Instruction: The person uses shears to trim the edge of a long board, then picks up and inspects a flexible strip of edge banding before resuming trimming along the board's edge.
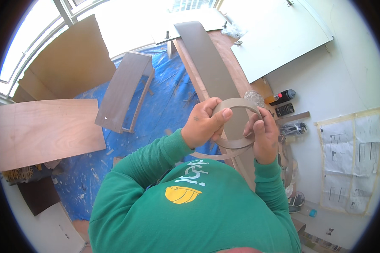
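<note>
A coiled roll of grey-brown edge banding [235, 144] is held up in front of my chest. My left hand [203, 122] grips its left side, with the thumb lying across the band. On the other side, my right hand [267, 137] is closed round the rim, its fingers partly inside the ring. A loose strip [213, 157] of the banding curves away below the roll, near my green sweater. Behind the roll lies a long grey-brown panel [209, 59] of similar colour, flat on the wooden worktop [229, 46].
Blue sheeting [169, 101] covers the floor at left, under a brown wooden frame [124, 92] and beside a plywood sheet [50, 130]. White door panels [278, 40] with hinges lie at the far right. A black-and-red bottle-shaped item [285, 97] and tools line the worktop's right edge.
</note>
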`<state>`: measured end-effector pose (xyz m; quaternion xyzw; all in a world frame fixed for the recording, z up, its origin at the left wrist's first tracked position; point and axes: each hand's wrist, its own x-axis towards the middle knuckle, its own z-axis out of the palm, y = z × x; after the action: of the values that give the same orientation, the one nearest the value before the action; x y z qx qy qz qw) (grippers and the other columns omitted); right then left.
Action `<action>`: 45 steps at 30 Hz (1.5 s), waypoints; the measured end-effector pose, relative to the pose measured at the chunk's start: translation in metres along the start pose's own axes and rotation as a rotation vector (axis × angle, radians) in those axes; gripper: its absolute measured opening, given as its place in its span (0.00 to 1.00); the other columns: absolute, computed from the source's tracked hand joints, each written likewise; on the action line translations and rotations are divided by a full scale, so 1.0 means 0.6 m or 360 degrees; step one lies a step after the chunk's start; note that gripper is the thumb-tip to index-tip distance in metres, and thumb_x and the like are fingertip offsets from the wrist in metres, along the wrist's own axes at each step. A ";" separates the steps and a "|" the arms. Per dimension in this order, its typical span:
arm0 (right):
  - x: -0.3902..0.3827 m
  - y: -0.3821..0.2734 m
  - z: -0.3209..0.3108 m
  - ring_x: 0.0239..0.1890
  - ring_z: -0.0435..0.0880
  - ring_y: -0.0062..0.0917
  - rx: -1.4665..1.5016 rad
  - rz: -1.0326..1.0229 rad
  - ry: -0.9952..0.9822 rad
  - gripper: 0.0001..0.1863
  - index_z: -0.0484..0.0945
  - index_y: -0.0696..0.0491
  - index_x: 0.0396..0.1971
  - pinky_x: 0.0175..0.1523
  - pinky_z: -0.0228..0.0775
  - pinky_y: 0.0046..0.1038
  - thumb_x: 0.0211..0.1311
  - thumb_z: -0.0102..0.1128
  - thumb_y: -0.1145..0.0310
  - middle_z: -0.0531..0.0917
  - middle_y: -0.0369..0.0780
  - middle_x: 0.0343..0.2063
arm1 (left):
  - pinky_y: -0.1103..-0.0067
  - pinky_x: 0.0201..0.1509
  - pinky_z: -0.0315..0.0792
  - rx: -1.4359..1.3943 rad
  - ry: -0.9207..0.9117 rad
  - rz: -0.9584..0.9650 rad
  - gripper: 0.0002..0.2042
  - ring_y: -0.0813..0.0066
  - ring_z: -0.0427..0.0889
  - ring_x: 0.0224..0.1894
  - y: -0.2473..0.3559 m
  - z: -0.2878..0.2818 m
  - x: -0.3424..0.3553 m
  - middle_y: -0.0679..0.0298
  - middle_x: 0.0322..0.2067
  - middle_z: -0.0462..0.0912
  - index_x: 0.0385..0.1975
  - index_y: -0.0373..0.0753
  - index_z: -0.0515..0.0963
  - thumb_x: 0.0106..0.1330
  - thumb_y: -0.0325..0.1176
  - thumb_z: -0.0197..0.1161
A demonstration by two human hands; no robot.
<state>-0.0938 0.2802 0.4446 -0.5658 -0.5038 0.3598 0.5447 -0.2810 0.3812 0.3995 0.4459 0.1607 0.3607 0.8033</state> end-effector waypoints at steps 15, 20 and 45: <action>0.037 -0.004 0.037 0.29 0.81 0.18 0.0468 0.0129 0.0498 0.24 0.72 0.62 0.59 0.37 0.79 0.25 0.79 0.54 0.55 0.72 0.31 0.27 | 0.71 0.53 0.72 -0.0156 0.0601 0.0290 0.29 0.69 0.80 0.40 -0.109 0.058 0.032 0.60 0.32 0.80 0.37 0.38 0.69 0.83 0.58 0.32; 0.040 -0.004 0.036 0.22 0.75 0.14 0.0639 0.0311 0.0583 0.20 0.74 0.60 0.53 0.25 0.70 0.21 0.77 0.58 0.57 0.71 0.29 0.23 | 0.70 0.57 0.71 0.0071 0.0595 0.0234 0.29 0.69 0.79 0.45 -0.127 0.040 0.039 0.57 0.39 0.83 0.41 0.37 0.71 0.83 0.58 0.31; 0.034 0.026 -0.020 0.14 0.62 0.09 0.0373 0.0255 0.0813 0.20 0.79 0.58 0.47 0.18 0.54 0.18 0.76 0.59 0.53 0.68 0.27 0.16 | 0.64 0.62 0.75 -0.0190 0.0468 0.0015 0.27 0.59 0.80 0.58 -0.094 0.015 0.017 0.50 0.65 0.73 0.73 0.36 0.56 0.84 0.49 0.37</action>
<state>-0.0746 0.2981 0.4339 -0.6092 -0.2589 0.3032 0.6855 -0.2443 0.3638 0.3581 0.3403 0.2528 0.4348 0.7945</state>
